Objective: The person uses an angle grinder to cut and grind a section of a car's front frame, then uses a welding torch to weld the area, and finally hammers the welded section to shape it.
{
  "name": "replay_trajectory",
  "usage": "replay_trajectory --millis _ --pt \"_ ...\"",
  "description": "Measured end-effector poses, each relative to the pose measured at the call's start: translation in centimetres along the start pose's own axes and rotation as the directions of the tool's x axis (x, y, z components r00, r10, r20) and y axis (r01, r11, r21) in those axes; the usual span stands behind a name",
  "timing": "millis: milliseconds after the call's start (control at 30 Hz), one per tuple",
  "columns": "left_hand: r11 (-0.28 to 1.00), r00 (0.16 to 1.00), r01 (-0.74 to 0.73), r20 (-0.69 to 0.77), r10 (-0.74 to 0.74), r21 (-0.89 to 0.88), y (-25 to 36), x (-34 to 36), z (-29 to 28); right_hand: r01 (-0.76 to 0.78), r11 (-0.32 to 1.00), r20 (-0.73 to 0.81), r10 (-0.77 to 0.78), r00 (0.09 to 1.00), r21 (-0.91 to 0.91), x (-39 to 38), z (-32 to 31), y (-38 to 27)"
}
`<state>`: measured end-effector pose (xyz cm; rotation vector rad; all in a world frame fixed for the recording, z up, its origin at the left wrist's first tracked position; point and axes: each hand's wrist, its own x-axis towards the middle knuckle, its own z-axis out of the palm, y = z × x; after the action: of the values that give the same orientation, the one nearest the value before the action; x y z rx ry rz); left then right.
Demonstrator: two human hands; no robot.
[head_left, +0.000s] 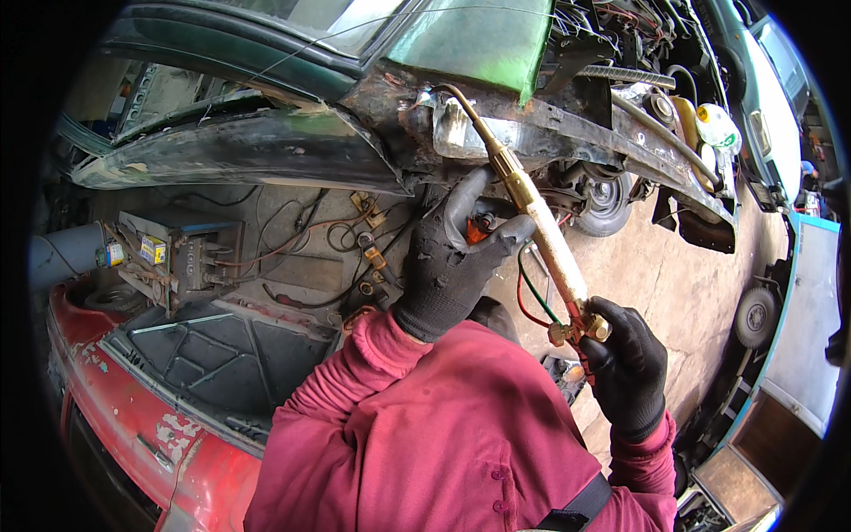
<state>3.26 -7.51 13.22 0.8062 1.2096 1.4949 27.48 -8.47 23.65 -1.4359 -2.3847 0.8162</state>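
Observation:
A brass gas welding torch slants across the middle, its thin bent tip up by the rusty body panel of a dark green car. My right hand, in a black glove, is closed round the valve end of the torch. A green and a red hose run from that end. My left hand, also in a worn black glove, is curled beside the torch's middle. A small orange thing shows between its thumb and fingers; its kind is hard to make out. No flame is visible at the tip.
A metal box-shaped machine with cables stands at the left. Below it is a red car with peeling paint. Hoses and cables lie on the floor. A wheel sits under the green car, and a light blue panel stands at right.

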Motion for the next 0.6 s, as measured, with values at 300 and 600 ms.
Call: replay_trajectory --millis 300,600 --pt "1.0 1.0 0.005 0.004 -0.006 0.021 0.52 -0.03 -0.01 -0.017 1.0 0.018 0.017 1.0 0.001 0.1 -0.18 -0.19" --pt "0.999 0.999 0.03 0.023 -0.029 -0.012 0.55 0.13 -0.03 0.019 0.999 0.012 -0.019 1.0 0.03 0.17 -0.06 0.01"
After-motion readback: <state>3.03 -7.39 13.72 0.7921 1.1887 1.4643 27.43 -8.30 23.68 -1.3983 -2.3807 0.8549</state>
